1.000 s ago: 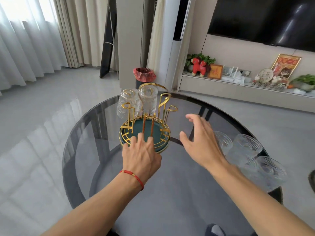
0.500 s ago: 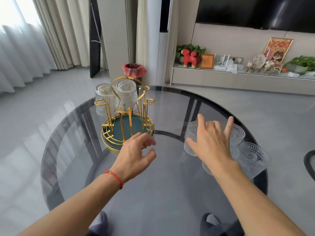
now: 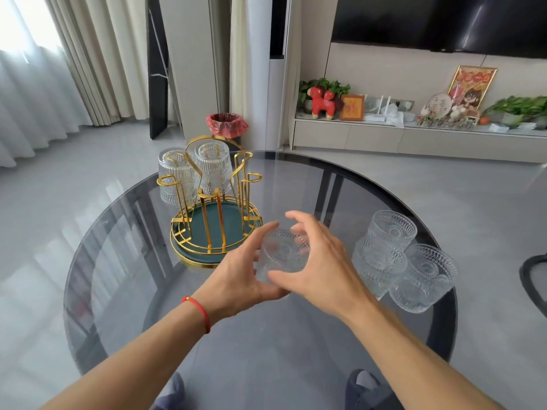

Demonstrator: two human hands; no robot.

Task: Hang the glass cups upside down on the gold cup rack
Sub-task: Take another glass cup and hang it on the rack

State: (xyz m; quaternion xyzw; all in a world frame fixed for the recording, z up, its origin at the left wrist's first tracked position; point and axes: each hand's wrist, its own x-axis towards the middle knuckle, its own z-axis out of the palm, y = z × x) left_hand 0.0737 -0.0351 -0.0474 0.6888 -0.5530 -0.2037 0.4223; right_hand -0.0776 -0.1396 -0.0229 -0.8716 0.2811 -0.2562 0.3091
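Head view: left hand (image 3: 236, 279) and right hand (image 3: 319, 270) grip one glass cup (image 3: 282, 255), gold cup rack (image 3: 216, 208) just beyond, fingers curled around it.

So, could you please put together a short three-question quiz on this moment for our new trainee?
1. True or false: the gold cup rack has no cups on it.
2. How many glass cups sit loose on the glass table, apart from the held one?
3. The held cup is: A) in the left hand only; B) between both hands, with the right hand; C) on the rack.

Key: 1 false, two hang upside down; 2 three; 3 B.
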